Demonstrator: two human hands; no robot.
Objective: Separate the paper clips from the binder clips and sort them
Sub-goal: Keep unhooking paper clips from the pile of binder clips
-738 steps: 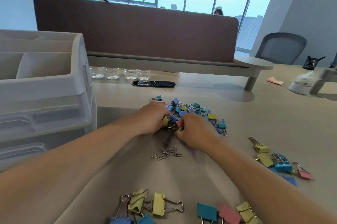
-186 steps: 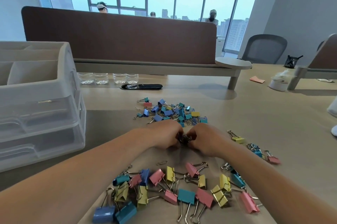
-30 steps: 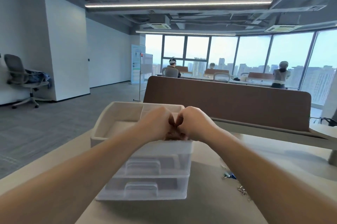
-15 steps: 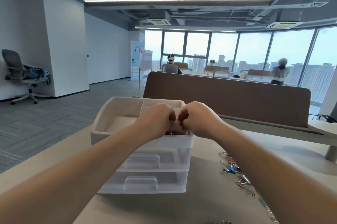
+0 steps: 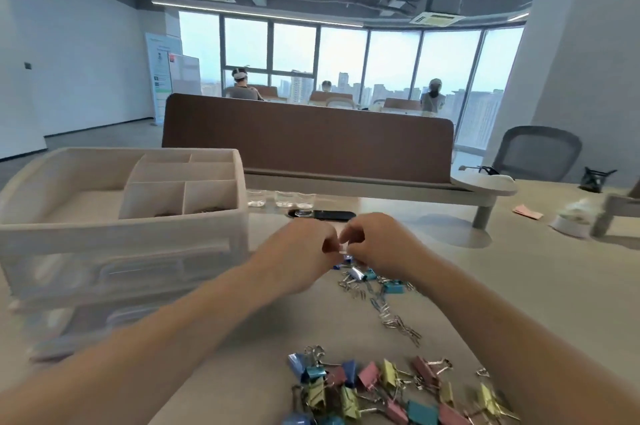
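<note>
My left hand (image 5: pixel 304 251) and my right hand (image 5: pixel 379 244) hover close together, fingers loosely curled, and I see nothing in either. Just below them a small mixed heap (image 5: pixel 369 277) of silver paper clips and blue binder clips lies on the table. From it a trail of paper clips (image 5: pixel 398 322) runs toward me. Near the front edge sits a pile of coloured binder clips (image 5: pixel 381 390). A beige desk organizer (image 5: pixel 121 227) stands to the left, and paper clips (image 5: pixel 207 209) lie in its front right compartment.
Behind my hands are small glass cups (image 5: pixel 284 198) and a black oblong item (image 5: pixel 325 215). A brown partition (image 5: pixel 308 140) closes the far side of the table. A grey chair (image 5: pixel 536 154) and a white bowl (image 5: pixel 571 224) are at the right.
Both hands were clenched together over the organizer's front compartments. They have now moved right and down over the heap, and their fingers have loosened.
</note>
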